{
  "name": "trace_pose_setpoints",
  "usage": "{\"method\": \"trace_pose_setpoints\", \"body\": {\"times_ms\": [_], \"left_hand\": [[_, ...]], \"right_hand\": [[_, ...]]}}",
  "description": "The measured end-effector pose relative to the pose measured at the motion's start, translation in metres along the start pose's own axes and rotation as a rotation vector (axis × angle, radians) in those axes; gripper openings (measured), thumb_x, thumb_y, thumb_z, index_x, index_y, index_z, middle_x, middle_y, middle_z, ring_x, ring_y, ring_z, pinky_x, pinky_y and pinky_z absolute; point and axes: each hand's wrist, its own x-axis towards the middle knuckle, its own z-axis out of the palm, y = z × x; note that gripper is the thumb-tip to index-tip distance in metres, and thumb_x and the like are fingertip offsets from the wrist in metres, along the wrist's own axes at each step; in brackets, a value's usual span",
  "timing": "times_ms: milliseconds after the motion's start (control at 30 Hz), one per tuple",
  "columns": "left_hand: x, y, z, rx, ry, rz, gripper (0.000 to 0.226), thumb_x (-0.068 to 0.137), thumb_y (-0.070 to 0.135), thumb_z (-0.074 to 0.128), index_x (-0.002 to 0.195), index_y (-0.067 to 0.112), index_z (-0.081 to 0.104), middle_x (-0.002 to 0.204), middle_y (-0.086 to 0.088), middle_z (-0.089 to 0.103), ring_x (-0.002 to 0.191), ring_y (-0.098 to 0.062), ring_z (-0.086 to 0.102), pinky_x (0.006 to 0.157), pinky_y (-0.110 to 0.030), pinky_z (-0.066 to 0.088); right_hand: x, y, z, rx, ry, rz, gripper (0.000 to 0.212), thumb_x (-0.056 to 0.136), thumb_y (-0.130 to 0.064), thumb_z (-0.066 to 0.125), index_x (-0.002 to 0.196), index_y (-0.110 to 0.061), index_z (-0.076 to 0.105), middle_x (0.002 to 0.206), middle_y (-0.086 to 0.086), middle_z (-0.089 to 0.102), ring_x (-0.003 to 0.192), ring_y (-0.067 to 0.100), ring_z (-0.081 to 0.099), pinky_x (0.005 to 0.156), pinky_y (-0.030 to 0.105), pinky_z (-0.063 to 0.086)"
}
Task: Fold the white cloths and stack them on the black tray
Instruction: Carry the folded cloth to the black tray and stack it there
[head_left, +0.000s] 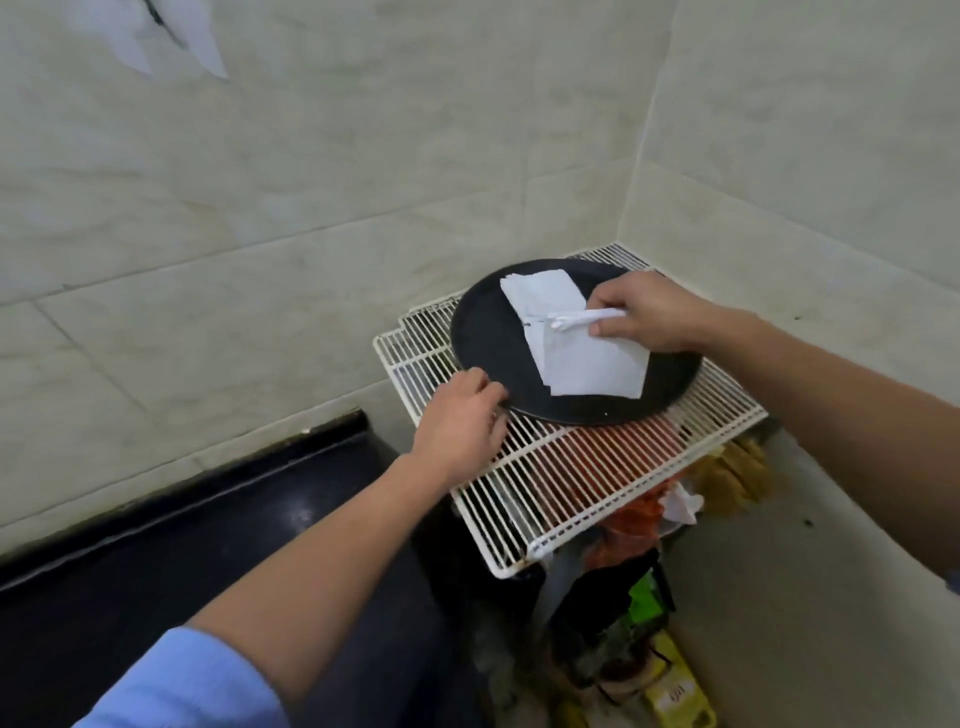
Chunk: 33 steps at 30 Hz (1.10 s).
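A round black tray (483, 332) lies on a white wire rack in the corner of the tiled walls. White folded cloths (587, 364) lie flat on the tray, one partly over another. My right hand (644, 312) is over the tray's right side and pinches a thin folded white cloth (582, 318) by its edge, just above the lying cloths. My left hand (462, 421) grips the tray's near left rim with curled fingers.
The white wire rack (571, 478) sits on top of cluttered items, among them orange and yellow packages (675, 696). A black counter (208, 530) runs along the left wall. Tiled walls close in behind and to the right.
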Motion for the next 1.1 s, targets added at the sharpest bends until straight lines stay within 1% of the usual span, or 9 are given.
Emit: {"method": "trace_pose_setpoints", "body": {"times_ms": [233,300,367,467,600,733,867,1000,1100], "left_hand": [[0.03,0.018,0.025,0.024,0.013,-0.225,0.028,0.093,0.032,0.042,0.102,0.015,0.063,0.099,-0.003,0.057,0.093,-0.021,0.05,0.083,-0.037,0.044],[0.03,0.021,0.029,0.029,0.017,-0.262,0.037,0.094,0.035,0.034,0.1,0.014,0.064,0.097,-0.002,0.057,0.091,-0.02,0.049,0.082,-0.036,0.044],[0.029,0.024,0.03,0.025,0.017,-0.276,0.042,0.093,0.035,0.031,0.098,0.012,0.065,0.096,-0.003,0.057,0.09,-0.02,0.05,0.081,-0.036,0.045],[0.029,0.026,0.032,0.019,0.017,-0.295,0.039,0.093,0.031,0.034,0.099,0.008,0.065,0.097,-0.006,0.058,0.092,-0.023,0.052,0.084,-0.039,0.046],[0.027,0.032,0.034,0.019,0.003,-0.313,0.04,0.092,0.029,0.033,0.102,0.007,0.065,0.104,-0.009,0.058,0.101,-0.025,0.052,0.091,-0.039,0.045],[0.023,0.036,0.03,0.029,0.016,-0.317,0.032,0.093,0.026,0.04,0.105,0.008,0.064,0.108,-0.008,0.058,0.101,-0.024,0.052,0.091,-0.039,0.046],[-0.005,0.037,0.014,0.07,0.037,-0.313,0.025,0.087,0.018,0.057,0.109,0.007,0.062,0.109,-0.009,0.057,0.099,-0.026,0.053,0.087,-0.04,0.047],[-0.074,0.03,-0.012,0.106,0.021,-0.442,0.026,0.09,0.024,0.054,0.111,0.011,0.061,0.107,-0.005,0.057,0.096,-0.024,0.053,0.08,-0.039,0.047],[-0.148,0.025,-0.034,0.132,-0.014,-0.576,0.026,0.092,0.028,0.051,0.113,0.015,0.059,0.106,-0.003,0.057,0.097,-0.023,0.055,0.075,-0.036,0.045]], "right_hand": [[0.091,0.047,0.03,-0.036,-0.198,-0.09,0.002,0.09,-0.03,0.062,0.09,-0.03,0.06,0.1,-0.006,0.06,0.095,0.02,0.057,0.076,0.036,0.044],[0.099,0.056,0.045,-0.06,-0.169,-0.093,0.011,0.09,-0.033,0.061,0.101,-0.03,0.062,0.11,-0.006,0.062,0.099,0.019,0.056,0.08,0.036,0.045],[0.094,0.063,0.061,-0.127,-0.018,-0.121,0.026,0.09,-0.036,0.059,0.115,-0.027,0.061,0.119,-0.002,0.059,0.107,0.022,0.053,0.086,0.039,0.041],[0.076,0.061,0.08,-0.1,0.177,-0.195,0.038,0.095,-0.04,0.05,0.129,-0.024,0.055,0.135,0.003,0.051,0.122,0.026,0.045,0.097,0.042,0.037],[0.057,0.057,0.106,-0.087,0.031,-0.221,0.058,0.097,-0.055,0.033,0.147,-0.026,0.032,0.158,0.003,0.023,0.145,0.022,0.02,0.116,0.045,0.02],[0.054,0.061,0.112,-0.14,-0.026,-0.217,0.062,0.097,-0.057,0.024,0.151,-0.026,0.02,0.16,0.003,0.016,0.148,0.02,0.011,0.118,0.043,0.013],[0.054,0.048,0.096,-0.171,-0.013,-0.197,0.062,0.097,-0.056,0.031,0.148,-0.022,0.03,0.158,0.007,0.022,0.146,0.025,0.018,0.115,0.047,0.019],[0.042,-0.007,0.081,-0.112,0.172,-0.27,0.053,0.096,-0.051,0.04,0.135,-0.017,0.051,0.147,0.009,0.041,0.136,0.028,0.035,0.109,0.048,0.029],[0.016,-0.077,0.088,-0.088,0.206,-0.399,0.048,0.096,-0.05,0.041,0.126,-0.016,0.058,0.137,0.007,0.051,0.127,0.026,0.043,0.102,0.046,0.037]]}}
